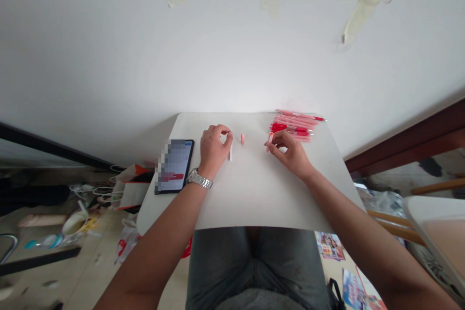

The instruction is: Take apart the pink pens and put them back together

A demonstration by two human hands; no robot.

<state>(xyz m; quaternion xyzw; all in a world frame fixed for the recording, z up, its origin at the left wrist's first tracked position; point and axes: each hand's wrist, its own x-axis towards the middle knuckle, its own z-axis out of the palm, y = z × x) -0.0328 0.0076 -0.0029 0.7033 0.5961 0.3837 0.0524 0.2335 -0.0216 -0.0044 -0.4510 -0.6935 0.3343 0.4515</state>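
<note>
My left hand, wearing a metal-band watch, is over the left half of the white table, thumb and forefinger closed in a pinch. Just beside that thumb is a thin white stick; whether the fingers grip it is not clear. Between the two hands lies a small pink pen piece. On the right, my right hand pinches a short pink pen part between thumb and fingers. Behind this hand is a pile of pink and red pens, partly covered by its fingers.
A phone with a lit screen lies at the table's left edge. The white table meets a wall with old tape on it. Bags, a bottle and cables are on the floor at left; a second white surface stands at right.
</note>
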